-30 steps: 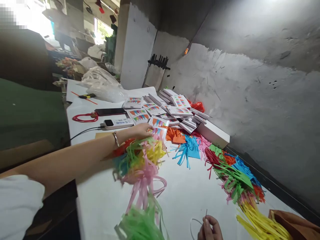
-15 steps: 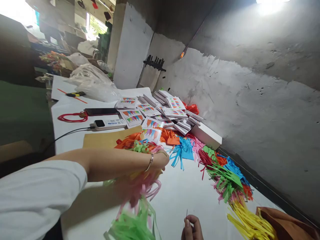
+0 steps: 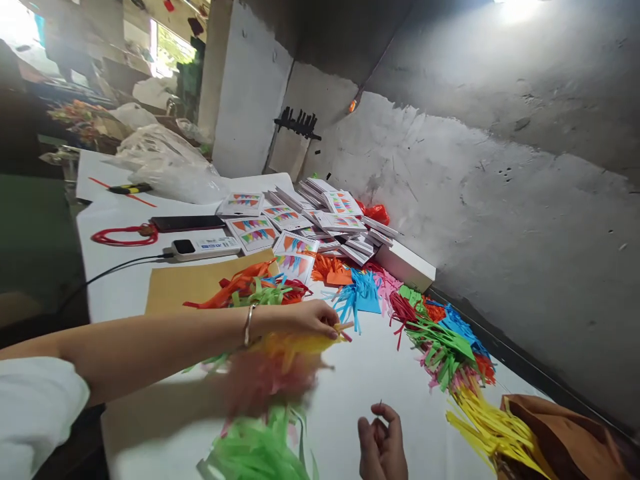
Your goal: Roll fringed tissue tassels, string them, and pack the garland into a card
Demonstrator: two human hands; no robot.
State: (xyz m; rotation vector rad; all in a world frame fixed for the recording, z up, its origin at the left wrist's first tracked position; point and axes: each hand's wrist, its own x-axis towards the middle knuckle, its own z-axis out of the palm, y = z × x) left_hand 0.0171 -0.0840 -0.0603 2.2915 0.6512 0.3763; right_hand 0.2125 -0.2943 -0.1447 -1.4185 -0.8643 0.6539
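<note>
My left hand [image 3: 305,318] reaches across the white table [image 3: 415,427], fingers closed on a bunch of paper tassels [image 3: 280,363] in yellow, pink and orange, blurred by motion. A bracelet sits on that wrist. Green tassels [image 3: 255,450] hang below the bunch. My right hand [image 3: 383,443] is at the bottom edge, fingers pinched on a thin needle [image 3: 381,404] that points up. More fringed paper tassels in blue [image 3: 363,297], green [image 3: 440,343] and yellow [image 3: 487,430] lie in a row along the wall side.
A heap of printed packet cards [image 3: 305,223] lies at the far end by a white box [image 3: 407,263]. A power strip [image 3: 203,248], a black phone [image 3: 187,223], a red cord [image 3: 123,235] and brown paper [image 3: 193,283] lie left. A brown bag [image 3: 565,433] sits bottom right.
My left hand came back from the cards toward me with the tassel bunch, then lifted it a little. My right hand rose slightly. The view shifted left.
</note>
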